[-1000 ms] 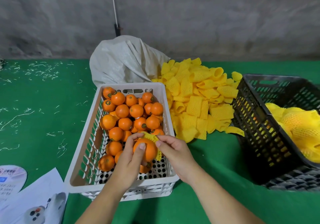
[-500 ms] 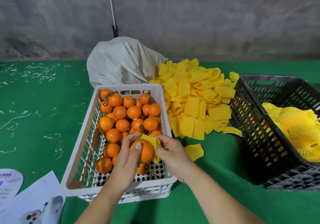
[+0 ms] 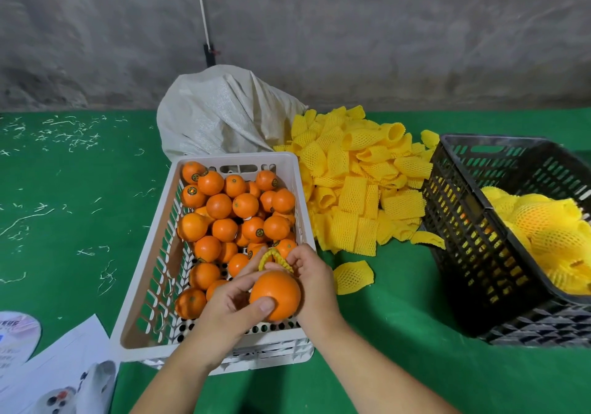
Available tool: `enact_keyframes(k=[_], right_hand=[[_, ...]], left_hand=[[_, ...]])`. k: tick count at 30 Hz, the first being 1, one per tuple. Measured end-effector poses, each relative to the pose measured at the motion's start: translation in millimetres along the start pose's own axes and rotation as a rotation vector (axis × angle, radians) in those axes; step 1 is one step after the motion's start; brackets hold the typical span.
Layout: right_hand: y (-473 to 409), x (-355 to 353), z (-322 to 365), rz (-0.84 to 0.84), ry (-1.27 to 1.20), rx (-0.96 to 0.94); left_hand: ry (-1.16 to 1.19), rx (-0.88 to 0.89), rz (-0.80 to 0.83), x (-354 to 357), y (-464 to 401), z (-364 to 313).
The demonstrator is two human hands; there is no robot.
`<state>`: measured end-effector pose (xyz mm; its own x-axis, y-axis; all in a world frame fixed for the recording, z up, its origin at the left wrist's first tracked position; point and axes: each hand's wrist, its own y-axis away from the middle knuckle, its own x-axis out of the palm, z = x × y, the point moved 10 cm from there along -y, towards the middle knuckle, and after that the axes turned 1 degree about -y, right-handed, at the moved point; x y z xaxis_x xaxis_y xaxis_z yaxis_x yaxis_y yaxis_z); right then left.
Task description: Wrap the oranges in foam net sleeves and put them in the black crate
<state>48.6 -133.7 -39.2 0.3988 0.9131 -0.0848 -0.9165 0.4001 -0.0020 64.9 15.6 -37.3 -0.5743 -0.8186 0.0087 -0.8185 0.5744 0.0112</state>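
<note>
so, head view: you look down at a green table with two crates and your two hands.
left hand (image 3: pixel 228 311): your fingers and thumb curl round the orange (image 3: pixel 275 295) and hold it up over the near end of the white crate (image 3: pixel 140 289).
right hand (image 3: pixel 315 281): your fingers pinch the foam net sleeve (image 3: pixel 274 258), just behind the orange.
sleeve on orange: not on yet. the sleeve sits bunched at the far side of the orange, and the orange skin is bare on the side you can see.
done so far: the black crate (image 3: pixel 460 218) on your right already has a heap of wrapped oranges (image 3: pixel 543 231) in it.
left to do: lots of bare oranges (image 3: pixel 230 209) are in the white crate. it looks like a good part of the job is ahead of you.
spare sleeves: a big yellow pile of sleeves (image 3: pixel 361 183) lies between the two crates, and one loose sleeve (image 3: pixel 353 276) lies near your right hand.
next, i think: pull the sleeve over the orange, then put it in the black crate.
</note>
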Motion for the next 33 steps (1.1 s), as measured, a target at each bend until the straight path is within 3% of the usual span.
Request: enact_keyframes(k=[5,9,15,19,22,27,33], right_hand=[[-3.6,-2.3,-5.5,0.026,0.115,-0.015],[-4.0,-12.5,-4.0,0.003,0.060,-0.029],[10.4,10.3,2.3,0.151,0.159,-0.142],[15.2,12.0,9.3,0.148,0.178,-0.199],[15.8,14.1,12.7,0.162,0.202,-0.209],[10.1,18.3,15.5,0.154,0.380,-0.171],[9.2,8.3,21.3,0.079,0.380,-0.249]], left_hand=[[0.138,-0.073,-0.128,-8.0,-1.0,7.5],[0.052,-0.087,-0.292,-26.9,-3.1,10.5],[-0.155,-0.176,-0.525,-51.0,-9.0,29.5],[-0.169,-0.196,-0.515,-46.6,-13.7,31.1],[-0.119,-0.162,-0.405,-33.4,-19.5,26.0],[0.365,-0.250,-0.202,-19.6,-20.1,39.3],[0.232,-0.075,-0.355,-35.4,-11.7,20.5]])
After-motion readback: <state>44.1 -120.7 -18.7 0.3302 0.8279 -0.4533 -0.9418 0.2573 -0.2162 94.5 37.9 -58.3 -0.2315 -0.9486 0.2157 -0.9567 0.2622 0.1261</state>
